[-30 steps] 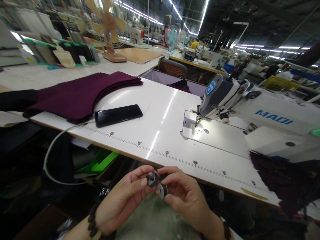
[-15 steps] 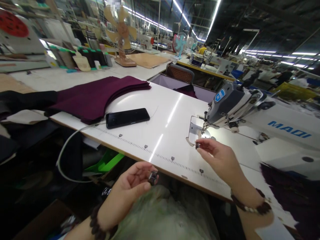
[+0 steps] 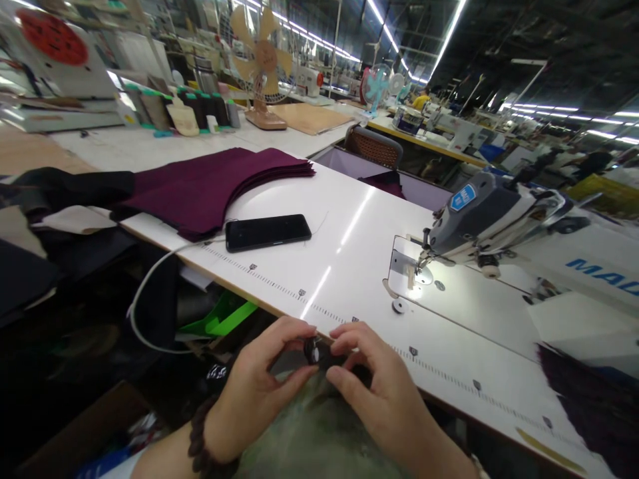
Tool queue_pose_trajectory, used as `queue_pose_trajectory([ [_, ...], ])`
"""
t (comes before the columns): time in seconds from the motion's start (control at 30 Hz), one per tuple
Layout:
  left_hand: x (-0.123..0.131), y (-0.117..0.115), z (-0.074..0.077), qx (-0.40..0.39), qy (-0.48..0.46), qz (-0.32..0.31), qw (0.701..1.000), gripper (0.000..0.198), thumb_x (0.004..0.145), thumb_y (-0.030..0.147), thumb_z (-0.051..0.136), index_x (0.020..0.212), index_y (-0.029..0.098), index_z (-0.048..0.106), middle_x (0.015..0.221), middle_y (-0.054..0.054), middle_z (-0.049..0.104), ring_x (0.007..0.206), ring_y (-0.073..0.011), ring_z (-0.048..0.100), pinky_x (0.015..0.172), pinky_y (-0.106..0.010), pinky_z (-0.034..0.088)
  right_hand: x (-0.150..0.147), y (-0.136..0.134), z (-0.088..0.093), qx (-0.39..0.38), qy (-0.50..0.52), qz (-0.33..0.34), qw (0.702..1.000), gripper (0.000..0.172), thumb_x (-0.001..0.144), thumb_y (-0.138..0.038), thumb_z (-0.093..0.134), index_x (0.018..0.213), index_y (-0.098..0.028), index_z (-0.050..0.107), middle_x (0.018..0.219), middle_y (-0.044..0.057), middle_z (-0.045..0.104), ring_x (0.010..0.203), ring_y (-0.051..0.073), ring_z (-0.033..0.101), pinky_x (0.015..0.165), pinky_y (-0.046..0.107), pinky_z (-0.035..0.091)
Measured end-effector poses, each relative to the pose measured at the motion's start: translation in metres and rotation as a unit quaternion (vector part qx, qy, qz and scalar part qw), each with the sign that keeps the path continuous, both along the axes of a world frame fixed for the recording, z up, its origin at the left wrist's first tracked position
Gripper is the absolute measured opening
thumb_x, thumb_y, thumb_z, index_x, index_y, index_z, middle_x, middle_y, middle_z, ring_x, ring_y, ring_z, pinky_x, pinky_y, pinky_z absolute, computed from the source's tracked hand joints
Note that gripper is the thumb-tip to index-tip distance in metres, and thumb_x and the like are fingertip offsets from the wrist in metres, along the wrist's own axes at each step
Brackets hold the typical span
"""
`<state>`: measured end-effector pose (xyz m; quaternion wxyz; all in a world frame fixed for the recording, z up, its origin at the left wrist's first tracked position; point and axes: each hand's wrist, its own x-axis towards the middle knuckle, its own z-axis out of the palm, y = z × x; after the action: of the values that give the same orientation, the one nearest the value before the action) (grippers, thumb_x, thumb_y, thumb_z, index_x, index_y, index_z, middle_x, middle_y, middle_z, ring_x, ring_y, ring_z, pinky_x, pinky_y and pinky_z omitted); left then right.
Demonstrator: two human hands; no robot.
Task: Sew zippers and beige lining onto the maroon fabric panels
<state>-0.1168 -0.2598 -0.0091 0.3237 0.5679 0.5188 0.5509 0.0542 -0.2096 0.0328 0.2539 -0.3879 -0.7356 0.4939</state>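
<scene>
My left hand [image 3: 259, 379] pinches a small round metal bobbin case [image 3: 312, 351] between thumb and fingertips, just off the table's front edge. Close beside it on the right is my right hand [image 3: 387, 389]. Its thumb and curled forefinger are apart, and I see nothing between them; a fine thread there would be too small to make out. A small metal bobbin [image 3: 399, 306] lies on the white sewing table [image 3: 349, 266], in front of the needle plate of the sewing machine [image 3: 479, 206].
A black phone [image 3: 268, 232] lies on the table, near a stack of maroon fabric pieces [image 3: 200, 183]. A white cable [image 3: 142, 283] loops over the front edge. Dark maroon cloth [image 3: 582, 412] lies at the right. A fan [image 3: 264, 66] stands behind.
My right hand has let go of the bobbin by the machine and moved down and left to my left hand. The left hand has come slightly right, still holding the bobbin case.
</scene>
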Motion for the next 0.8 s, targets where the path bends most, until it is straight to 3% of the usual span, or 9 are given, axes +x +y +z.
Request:
queue_pose_trajectory([
  [0.1, 0.000, -0.001, 0.004, 0.043, 0.067, -0.008, 0.997, 0.032, 0.073, 0.011, 0.064, 0.101, 0.025, 0.058, 0.093, -0.003, 0.061, 0.083, -0.0175, 0.059, 0.073, -0.024, 0.050, -0.014, -0.006, -0.013, -0.128, 0.070, -0.009, 0.989, 0.014, 0.076, -0.025, 0.058, 0.086, -0.017, 0.052, 0.100, 0.004, 0.054, 0.075, 0.012, 0.053, 0.066, 0.024, 0.044],
  [0.2, 0.001, -0.002, 0.005, 0.055, 0.102, -0.009, 0.993, 0.034, 0.074, 0.009, 0.063, 0.102, 0.026, 0.056, 0.093, -0.002, 0.060, 0.084, -0.0162, 0.059, 0.074, -0.022, 0.049, -0.018, -0.004, -0.020, -0.167, 0.110, -0.014, 0.980, 0.014, 0.073, -0.024, 0.060, 0.081, -0.017, 0.051, 0.095, 0.003, 0.055, 0.076, 0.012, 0.052, 0.067, 0.024, 0.043],
  [0.5, 0.001, -0.001, 0.000, -0.009, -0.025, -0.060, 0.998, 0.031, 0.077, 0.012, 0.063, 0.103, 0.026, 0.056, 0.097, -0.002, 0.057, 0.089, -0.0174, 0.060, 0.079, -0.025, 0.052, -0.021, 0.001, -0.019, -0.272, 0.151, -0.016, 0.950, 0.019, 0.068, -0.029, 0.063, 0.074, -0.017, 0.050, 0.075, -0.001, 0.051, 0.074, 0.012, 0.047, 0.068, 0.024, 0.038],
  [0.6, 0.000, -0.001, -0.001, -0.013, -0.022, -0.059, 0.998, 0.029, 0.076, 0.012, 0.063, 0.102, 0.024, 0.057, 0.096, -0.003, 0.058, 0.089, -0.0175, 0.060, 0.079, -0.024, 0.052, -0.021, 0.002, -0.020, -0.269, 0.143, -0.019, 0.952, 0.015, 0.068, -0.026, 0.060, 0.070, -0.017, 0.049, 0.073, -0.001, 0.051, 0.071, 0.012, 0.047, 0.066, 0.023, 0.037],
  [0.8, -0.001, 0.001, 0.001, 0.036, 0.090, -0.037, 0.995, 0.034, 0.075, 0.006, 0.060, 0.102, 0.025, 0.056, 0.094, 0.000, 0.059, 0.084, -0.0128, 0.059, 0.075, -0.020, 0.049, -0.021, 0.001, -0.020, -0.193, 0.122, -0.008, 0.974, 0.007, 0.070, -0.022, 0.056, 0.069, -0.016, 0.053, 0.085, 0.003, 0.056, 0.079, 0.014, 0.051, 0.072, 0.026, 0.040],
])
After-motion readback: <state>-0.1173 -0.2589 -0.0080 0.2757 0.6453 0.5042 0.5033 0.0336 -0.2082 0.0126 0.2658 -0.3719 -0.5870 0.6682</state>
